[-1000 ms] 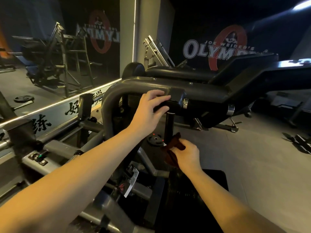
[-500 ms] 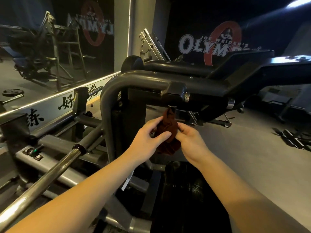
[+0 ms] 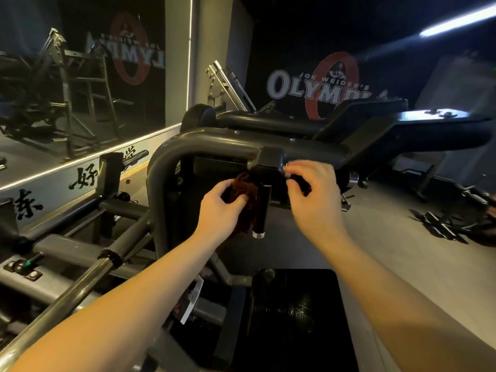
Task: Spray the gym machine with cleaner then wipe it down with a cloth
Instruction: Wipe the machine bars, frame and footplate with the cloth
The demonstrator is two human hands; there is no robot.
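- Left hand (image 3: 222, 202) has its fingers curled into the bunched brown cloth (image 3: 241, 186), pressing it to the vertical grip (image 3: 261, 208) that hangs under the gym machine (image 3: 204, 138) frame.
- Right hand (image 3: 315, 196) curls over the horizontal grip (image 3: 302, 185) just beside it. It's blurred, so the hold may be loose, and a hard wipe could shift the 2 grips.
- The cloth is wadded with only 1 small patch touching, so the grip's far side could get missed.
- Its hanging tail sits near the chrome end cap (image 3: 259, 234). It could snag or slip free.
- No spray bottle in view. Wiping a dry surface would just smear the grime.
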